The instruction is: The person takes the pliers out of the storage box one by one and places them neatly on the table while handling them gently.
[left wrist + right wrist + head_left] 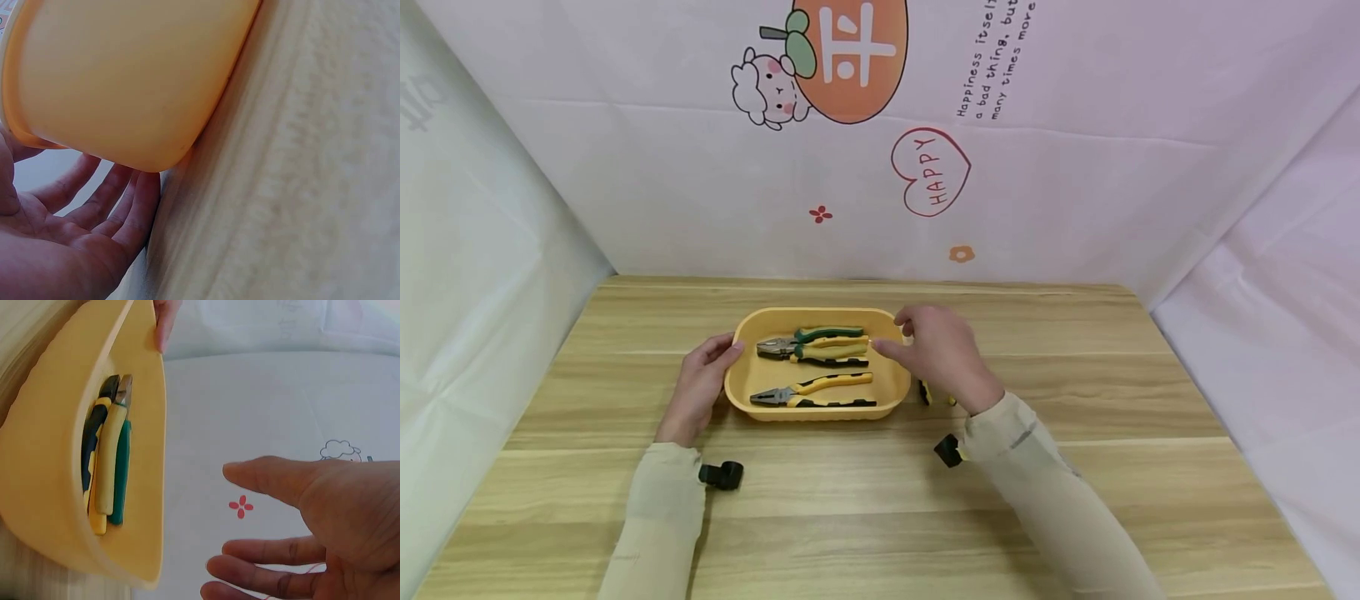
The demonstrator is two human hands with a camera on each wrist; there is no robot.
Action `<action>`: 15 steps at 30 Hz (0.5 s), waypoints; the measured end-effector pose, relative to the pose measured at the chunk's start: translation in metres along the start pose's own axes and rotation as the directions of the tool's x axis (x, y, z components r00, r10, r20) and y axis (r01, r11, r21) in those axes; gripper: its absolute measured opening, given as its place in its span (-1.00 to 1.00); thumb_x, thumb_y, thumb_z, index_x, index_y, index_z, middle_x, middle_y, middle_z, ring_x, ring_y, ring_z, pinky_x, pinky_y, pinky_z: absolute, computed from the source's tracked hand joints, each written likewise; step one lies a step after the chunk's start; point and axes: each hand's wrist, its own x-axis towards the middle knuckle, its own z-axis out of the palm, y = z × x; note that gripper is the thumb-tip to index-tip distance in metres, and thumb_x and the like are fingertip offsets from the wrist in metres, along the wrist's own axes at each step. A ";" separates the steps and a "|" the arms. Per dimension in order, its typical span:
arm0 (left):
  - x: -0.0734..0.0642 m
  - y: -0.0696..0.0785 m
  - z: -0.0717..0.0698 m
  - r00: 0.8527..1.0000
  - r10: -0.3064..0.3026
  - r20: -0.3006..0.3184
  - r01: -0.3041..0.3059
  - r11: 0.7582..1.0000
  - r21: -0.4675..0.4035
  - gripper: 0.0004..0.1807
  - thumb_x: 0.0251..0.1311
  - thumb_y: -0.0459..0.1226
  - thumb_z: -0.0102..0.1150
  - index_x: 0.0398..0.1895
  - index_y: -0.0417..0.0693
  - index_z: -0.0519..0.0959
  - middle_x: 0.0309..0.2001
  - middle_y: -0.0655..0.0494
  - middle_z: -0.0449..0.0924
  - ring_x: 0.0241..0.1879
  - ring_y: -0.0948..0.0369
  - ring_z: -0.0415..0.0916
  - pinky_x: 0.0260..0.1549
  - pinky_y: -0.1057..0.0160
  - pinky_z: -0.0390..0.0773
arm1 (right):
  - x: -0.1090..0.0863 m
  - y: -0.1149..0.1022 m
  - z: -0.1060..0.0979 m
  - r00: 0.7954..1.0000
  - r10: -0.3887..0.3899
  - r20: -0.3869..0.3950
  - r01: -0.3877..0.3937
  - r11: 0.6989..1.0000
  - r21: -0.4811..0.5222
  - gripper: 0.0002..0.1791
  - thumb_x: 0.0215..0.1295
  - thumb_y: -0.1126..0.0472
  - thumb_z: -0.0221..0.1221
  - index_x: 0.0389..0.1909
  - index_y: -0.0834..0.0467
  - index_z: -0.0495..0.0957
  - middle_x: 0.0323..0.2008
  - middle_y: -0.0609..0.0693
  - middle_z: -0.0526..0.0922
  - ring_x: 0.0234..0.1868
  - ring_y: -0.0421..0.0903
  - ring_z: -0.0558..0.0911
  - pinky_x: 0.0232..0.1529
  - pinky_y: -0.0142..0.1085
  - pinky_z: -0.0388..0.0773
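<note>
A yellow plastic basin (805, 415) sits on the table with several pliers inside. My left hand (694, 387) grips its left end, thumb over the rim and fingers against the outer wall. At the right end is my right hand (943, 350), thumb and fingers spread; in the right wrist view it hangs beside the rim, holding nothing. Pliers with green and pale yellow handles (111, 459) lie against yellow-and-black pliers (92, 447) toward the basin's back. Another yellow-and-black pair of pliers (820, 386) lies separately along the front.
Black-and-yellow handle ends (924, 392) show on the table right of the basin, partly hidden by my right hand. White printed cloth (700, 192) hangs behind the wooden table (850, 517) and along both sides. A small black device (722, 475) is on my left wrist.
</note>
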 end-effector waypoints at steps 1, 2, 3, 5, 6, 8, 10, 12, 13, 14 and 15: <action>0.000 0.000 0.000 1.000 -0.001 0.000 0.001 1.000 -0.001 -0.43 0.58 -0.14 -0.03 0.47 -0.33 0.28 0.34 -0.28 0.35 0.09 0.15 0.49 -0.04 0.42 0.59 | 0.001 -0.002 0.001 1.000 -0.013 0.004 0.013 1.000 0.003 -0.44 0.29 -0.19 0.34 0.04 0.20 0.68 -0.11 0.09 0.73 -0.13 0.01 0.65 -0.11 -0.09 0.61; 0.000 0.000 0.000 1.000 -0.002 0.001 0.002 1.000 -0.002 -0.43 0.58 -0.13 -0.03 0.47 -0.32 0.28 0.34 -0.27 0.35 0.09 0.15 0.49 -0.04 0.42 0.59 | 0.001 -0.003 0.001 1.000 -0.028 0.007 0.028 1.000 0.001 -0.44 0.29 -0.18 0.35 0.05 0.20 0.68 -0.12 0.08 0.73 -0.14 0.00 0.66 -0.11 -0.09 0.61; 0.000 0.001 0.000 1.000 -0.002 0.000 0.002 1.000 -0.003 -0.42 0.58 -0.13 -0.02 0.47 -0.33 0.28 0.34 -0.27 0.35 0.09 0.15 0.49 -0.04 0.42 0.59 | 0.002 -0.005 0.001 0.999 -0.042 0.008 0.042 0.999 0.002 -0.45 0.29 -0.17 0.35 0.05 0.20 0.68 -0.13 0.07 0.73 -0.14 0.00 0.66 -0.11 -0.10 0.62; 0.000 0.001 0.000 1.000 -0.005 -0.003 0.005 1.000 -0.005 -0.42 0.57 -0.13 -0.02 0.47 -0.34 0.28 0.34 -0.28 0.34 0.08 0.17 0.49 -0.04 0.43 0.58 | 0.002 -0.008 0.002 0.998 -0.065 0.009 0.065 0.998 0.002 -0.46 0.28 -0.15 0.37 0.05 0.20 0.69 -0.15 0.06 0.73 -0.14 0.00 0.66 -0.10 -0.10 0.62; 0.000 0.001 0.000 1.000 -0.006 -0.005 0.006 1.000 -0.008 -0.42 0.57 -0.14 -0.01 0.46 -0.34 0.28 0.35 -0.29 0.34 0.08 0.18 0.49 -0.03 0.43 0.58 | 0.003 -0.010 0.002 0.997 -0.074 0.010 0.074 0.997 0.001 -0.46 0.28 -0.14 0.37 0.05 0.21 0.69 -0.15 0.06 0.74 -0.13 0.00 0.67 -0.10 -0.11 0.62; 0.000 0.001 0.001 1.000 -0.007 -0.007 0.007 1.000 -0.010 -0.41 0.56 -0.14 0.00 0.46 -0.36 0.27 0.35 -0.30 0.33 0.07 0.20 0.49 -0.03 0.44 0.58 | 0.004 -0.013 0.003 0.996 -0.092 0.009 0.092 0.996 -0.002 -0.47 0.27 -0.12 0.39 0.04 0.21 0.69 -0.16 0.06 0.74 -0.14 0.00 0.67 -0.10 -0.11 0.62; 0.000 0.001 0.001 1.000 -0.009 -0.008 0.009 1.000 -0.012 -0.41 0.56 -0.14 0.00 0.46 -0.36 0.27 0.35 -0.30 0.33 0.06 0.20 0.49 -0.03 0.44 0.58 | 0.005 -0.016 0.003 0.995 -0.104 0.010 0.104 0.995 -0.008 -0.48 0.26 -0.12 0.39 0.02 0.21 0.70 -0.17 0.05 0.74 -0.15 -0.01 0.67 -0.12 -0.13 0.62; 0.000 0.000 0.001 1.000 -0.010 -0.006 0.010 1.000 -0.010 -0.41 0.57 -0.15 0.00 0.46 -0.36 0.27 0.35 -0.30 0.33 0.07 0.20 0.49 -0.03 0.44 0.57 | 0.005 -0.018 0.004 0.993 -0.116 0.011 0.116 0.993 -0.015 -0.49 0.25 -0.13 0.40 0.01 0.20 0.70 -0.18 0.04 0.74 -0.17 -0.02 0.67 -0.14 -0.15 0.63; 0.000 0.000 0.001 1.000 -0.009 -0.005 0.009 1.000 -0.009 -0.42 0.57 -0.15 -0.01 0.46 -0.36 0.27 0.35 -0.29 0.33 0.07 0.19 0.49 -0.03 0.43 0.58 | 0.006 -0.019 0.004 0.992 -0.124 0.012 0.124 0.992 -0.017 -0.49 0.25 -0.13 0.40 0.00 0.19 0.70 -0.19 0.03 0.74 -0.18 -0.02 0.67 -0.15 -0.15 0.63; 0.000 0.000 0.001 1.000 -0.008 -0.004 0.008 1.000 -0.009 -0.42 0.57 -0.15 -0.01 0.46 -0.35 0.28 0.35 -0.29 0.34 0.07 0.19 0.49 -0.03 0.43 0.58 | 0.006 -0.020 0.005 0.992 -0.129 0.014 0.130 0.991 -0.021 -0.49 0.25 -0.14 0.40 0.00 0.19 0.70 -0.19 0.02 0.74 -0.18 -0.04 0.67 -0.15 -0.17 0.62; 0.001 0.000 0.001 1.000 -0.007 -0.004 0.007 1.000 -0.009 -0.43 0.57 -0.15 -0.01 0.46 -0.35 0.28 0.35 -0.28 0.34 0.07 0.19 0.49 -0.03 0.43 0.58 | 0.006 -0.021 0.006 0.991 -0.133 0.017 0.133 0.991 -0.021 -0.49 0.25 -0.14 0.40 0.00 0.19 0.70 -0.18 0.02 0.74 -0.18 -0.04 0.67 -0.15 -0.17 0.62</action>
